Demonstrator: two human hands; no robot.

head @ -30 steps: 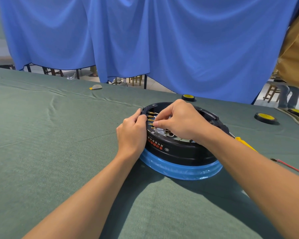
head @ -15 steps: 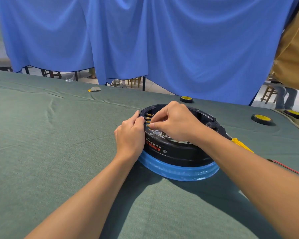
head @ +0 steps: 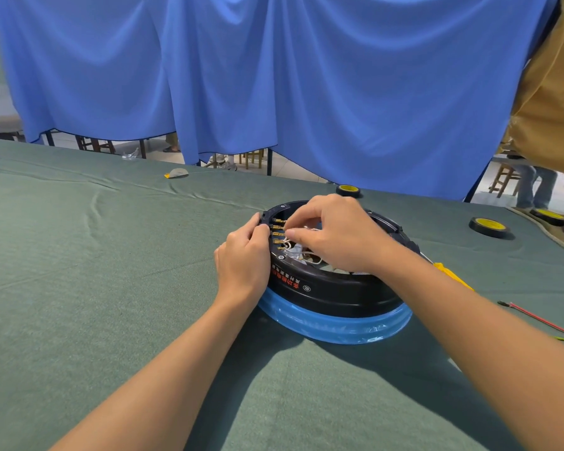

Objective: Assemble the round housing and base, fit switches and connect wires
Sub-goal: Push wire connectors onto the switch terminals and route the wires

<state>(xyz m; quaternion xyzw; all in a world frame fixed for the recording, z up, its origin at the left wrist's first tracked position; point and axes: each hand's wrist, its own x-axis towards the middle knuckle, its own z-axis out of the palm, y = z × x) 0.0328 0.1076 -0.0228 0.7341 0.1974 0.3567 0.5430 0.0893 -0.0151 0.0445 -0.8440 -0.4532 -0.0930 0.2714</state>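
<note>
— Head view: where's the housing?
— The black housing [head: 332, 288] sits on its blue base [head: 336, 327], on the green cloth [head: 111, 288].
— Hands?
— The left hand [head: 241, 262] grips the rim; the right hand [head: 336, 236] pinches at the brass terminals [head: 278, 234] inside.

We note bright, even daylight. Soft shadows lie on the surface [head: 79, 288] toward its near edge. Focus is sharp, and the wide-angle lens bends the frame margins.

Screwdriver [head: 453, 275] mostly behind right forearm; red wire [head: 541, 318] cut by right edge.
</note>
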